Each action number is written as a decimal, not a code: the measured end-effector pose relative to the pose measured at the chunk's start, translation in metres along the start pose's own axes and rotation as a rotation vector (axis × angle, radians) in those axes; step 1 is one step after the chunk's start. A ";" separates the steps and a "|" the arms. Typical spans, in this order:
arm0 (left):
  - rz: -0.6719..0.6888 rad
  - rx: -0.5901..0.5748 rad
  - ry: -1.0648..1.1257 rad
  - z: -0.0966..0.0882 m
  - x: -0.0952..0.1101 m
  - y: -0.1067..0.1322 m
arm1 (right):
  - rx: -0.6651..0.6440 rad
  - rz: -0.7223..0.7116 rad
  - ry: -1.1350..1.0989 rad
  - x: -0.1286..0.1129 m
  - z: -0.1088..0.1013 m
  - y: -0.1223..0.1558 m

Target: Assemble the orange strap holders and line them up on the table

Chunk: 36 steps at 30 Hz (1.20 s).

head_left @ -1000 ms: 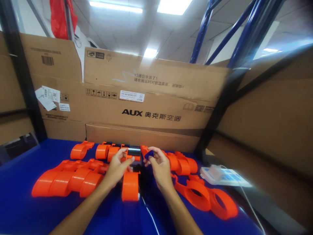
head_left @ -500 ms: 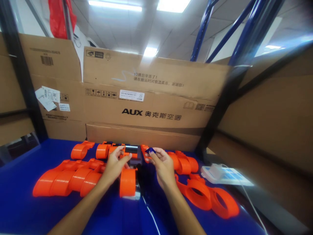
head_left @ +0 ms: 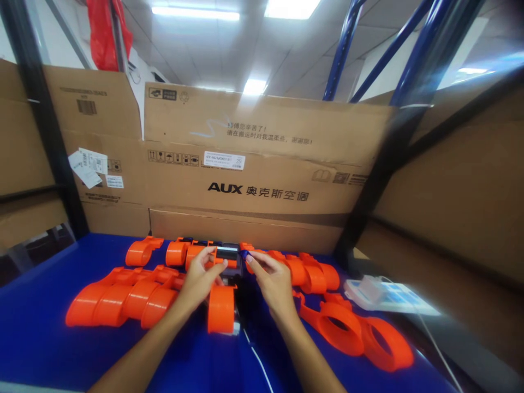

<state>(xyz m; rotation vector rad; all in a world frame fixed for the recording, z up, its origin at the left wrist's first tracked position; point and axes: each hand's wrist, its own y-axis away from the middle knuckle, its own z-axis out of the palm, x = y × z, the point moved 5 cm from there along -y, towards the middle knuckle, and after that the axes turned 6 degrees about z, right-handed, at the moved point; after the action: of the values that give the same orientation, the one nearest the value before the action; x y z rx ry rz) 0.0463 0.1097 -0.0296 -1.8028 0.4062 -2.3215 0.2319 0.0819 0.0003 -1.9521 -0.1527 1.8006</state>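
My left hand [head_left: 201, 277] is closed on an orange plastic part with a black block and a pale lit strip [head_left: 226, 254] at its top; the part's orange cylinder [head_left: 221, 308] rests on the blue table [head_left: 36, 338]. Just to its right, my right hand [head_left: 271, 279] pinches a small dark blue piece [head_left: 244, 254] between thumb and fingertips, close beside the black block. Both forearms reach in from the bottom edge.
Several orange cylinder parts [head_left: 118, 300] lie to the left, several more [head_left: 311, 273] behind my right hand, and orange rings [head_left: 360, 335] at right. A white power strip [head_left: 385, 295] with a cable sits far right. Large cardboard boxes [head_left: 254, 180] wall the back and sides.
My right hand has brought the small blue piece up and leftward, close to the black block. My left hand stays on the orange part. The camera has shifted slightly.
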 end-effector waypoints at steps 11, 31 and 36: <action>-0.017 0.013 0.123 0.002 0.004 0.001 | -0.038 -0.214 0.348 -0.008 0.010 0.013; 0.016 -0.009 0.077 0.007 0.000 0.004 | -0.202 -0.464 0.651 -0.020 0.011 0.018; 0.036 -0.015 0.059 0.007 0.001 0.004 | -0.233 -0.475 0.667 -0.022 0.011 0.019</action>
<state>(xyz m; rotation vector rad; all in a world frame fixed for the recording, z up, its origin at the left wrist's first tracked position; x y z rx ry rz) 0.0525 0.1044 -0.0282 -1.7221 0.4622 -2.3587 0.2137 0.0596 0.0128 -2.3179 -0.5620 0.8127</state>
